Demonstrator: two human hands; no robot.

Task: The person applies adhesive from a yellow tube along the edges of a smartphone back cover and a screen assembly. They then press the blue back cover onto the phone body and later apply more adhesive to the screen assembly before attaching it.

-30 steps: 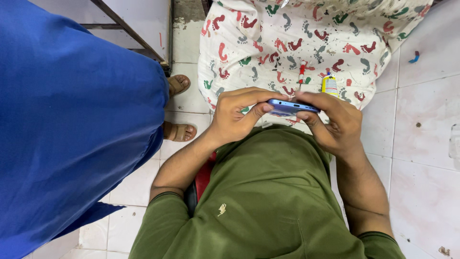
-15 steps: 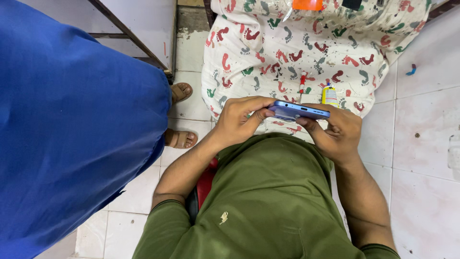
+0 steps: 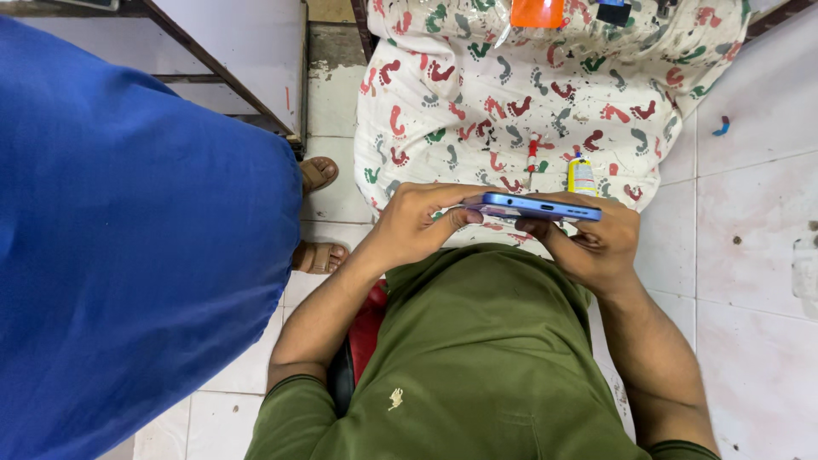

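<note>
Since a second ago, both hands have lifted the blue phone (image 3: pixel 542 207) slightly; my left hand (image 3: pixel 417 226) and right hand (image 3: pixel 592 247) clamp its ends, level over the footprint-patterned cloth (image 3: pixel 511 94), steadying it edge-on.

Phone (image 3: pixel 532 207) screen faces away, unseen; orange item (image 3: pixel 537 12) cut by top edge.

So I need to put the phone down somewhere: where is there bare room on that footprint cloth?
The footprint cloth is bare across its left and middle, between its left edge and the red-and-white stick. It is crowded beside the small yellow bottle and at the far edge by the orange packet. Both hands, left hand and right hand, hold the blue phone.
</note>
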